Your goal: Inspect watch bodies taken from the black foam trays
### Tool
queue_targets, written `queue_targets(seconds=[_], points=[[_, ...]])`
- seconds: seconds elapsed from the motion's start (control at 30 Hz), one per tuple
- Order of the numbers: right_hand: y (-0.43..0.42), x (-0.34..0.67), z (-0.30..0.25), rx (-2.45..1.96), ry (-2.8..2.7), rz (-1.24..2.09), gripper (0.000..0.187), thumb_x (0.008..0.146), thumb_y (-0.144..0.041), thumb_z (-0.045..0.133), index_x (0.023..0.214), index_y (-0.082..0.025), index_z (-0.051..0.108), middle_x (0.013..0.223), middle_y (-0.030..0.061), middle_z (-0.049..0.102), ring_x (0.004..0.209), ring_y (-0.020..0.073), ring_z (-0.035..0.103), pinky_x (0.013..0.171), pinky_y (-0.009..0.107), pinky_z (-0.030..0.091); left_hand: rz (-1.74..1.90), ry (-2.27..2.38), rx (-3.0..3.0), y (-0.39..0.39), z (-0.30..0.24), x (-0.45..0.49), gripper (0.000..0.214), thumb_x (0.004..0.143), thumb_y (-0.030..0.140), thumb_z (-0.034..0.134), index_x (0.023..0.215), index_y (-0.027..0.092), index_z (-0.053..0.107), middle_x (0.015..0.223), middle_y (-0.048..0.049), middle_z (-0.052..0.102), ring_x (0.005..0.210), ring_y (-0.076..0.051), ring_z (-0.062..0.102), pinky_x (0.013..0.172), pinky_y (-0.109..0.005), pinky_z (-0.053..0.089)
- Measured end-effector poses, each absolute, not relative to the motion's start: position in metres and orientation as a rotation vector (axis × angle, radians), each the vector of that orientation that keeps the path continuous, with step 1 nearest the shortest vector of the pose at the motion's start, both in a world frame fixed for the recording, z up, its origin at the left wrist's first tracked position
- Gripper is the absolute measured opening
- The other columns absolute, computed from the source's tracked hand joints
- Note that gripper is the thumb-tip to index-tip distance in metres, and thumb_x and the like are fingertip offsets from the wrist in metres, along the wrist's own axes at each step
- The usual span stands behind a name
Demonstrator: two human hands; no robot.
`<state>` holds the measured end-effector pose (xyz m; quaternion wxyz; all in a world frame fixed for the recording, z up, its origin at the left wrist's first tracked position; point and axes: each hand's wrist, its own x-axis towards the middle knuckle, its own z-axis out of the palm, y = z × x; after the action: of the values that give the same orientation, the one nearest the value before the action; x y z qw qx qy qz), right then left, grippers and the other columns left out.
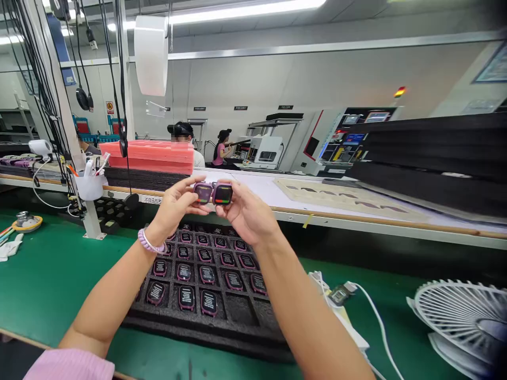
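My left hand (174, 206) holds a small purple-cased watch body (203, 192) up in front of me. My right hand (245, 214) holds a second watch body (223, 194) whose lit screen shows coloured bars. The two units sit side by side, touching, above a black foam tray (237, 316). Several more purple watch bodies (186, 297) lie in the tray's pockets, screens up. A purple bead bracelet is on my left wrist.
A green mat (43, 285) covers the bench. A white fan (461, 311) lies at the right, with a white cable and charger (340, 293) beside the tray. Pink trays (150, 155) are stacked behind, a white cup of pens (90, 182) stands left. Two co-workers sit beyond.
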<state>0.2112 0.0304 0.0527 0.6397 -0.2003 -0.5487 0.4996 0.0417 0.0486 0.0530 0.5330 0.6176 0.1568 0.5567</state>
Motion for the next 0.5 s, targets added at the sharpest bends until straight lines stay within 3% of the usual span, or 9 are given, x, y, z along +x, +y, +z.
queue_targets(seconds=[0.2, 0.33, 0.5], points=[[0.035, 0.218, 0.091, -0.389, -1.385, 0.999, 0.038, 0.074, -0.048, 0.085, 0.099, -0.026, 0.065, 0.086, -0.0019, 0.064, 0.055, 0.0146, 0.054, 0.052, 0.028, 0.049, 1.431, 0.285, 1.649, 0.048, 0.083, 0.047, 0.061, 0.072, 0.020, 0.066, 0.132, 0.019, 0.054, 0.097, -0.0029, 0.067, 0.072, -0.013, 0.070, 0.074, -0.026, 0.062], [0.032, 0.218, 0.100, -0.378, -1.431, 0.990, 0.047, 0.071, -0.052, 0.084, 0.103, -0.025, 0.062, 0.087, -0.0008, 0.064, 0.058, 0.0168, 0.057, 0.058, 0.031, 0.053, 1.512, 0.251, 1.730, 0.049, 0.086, 0.048, 0.060, 0.071, 0.018, 0.068, 0.129, 0.022, 0.055, 0.096, -0.0013, 0.066, 0.072, -0.013, 0.069, 0.074, -0.026, 0.061], [0.027, 0.219, 0.098, -0.374, -1.515, 0.980, 0.056, 0.066, -0.030, 0.087, 0.113, -0.024, 0.057, 0.090, -0.0006, 0.064, 0.066, 0.0169, 0.061, 0.067, 0.031, 0.055, 1.563, 0.239, 1.741, 0.050, 0.085, 0.047, 0.058, 0.070, 0.014, 0.068, 0.125, 0.023, 0.056, 0.089, 0.0015, 0.063, 0.068, -0.010, 0.067, 0.070, -0.023, 0.058]])
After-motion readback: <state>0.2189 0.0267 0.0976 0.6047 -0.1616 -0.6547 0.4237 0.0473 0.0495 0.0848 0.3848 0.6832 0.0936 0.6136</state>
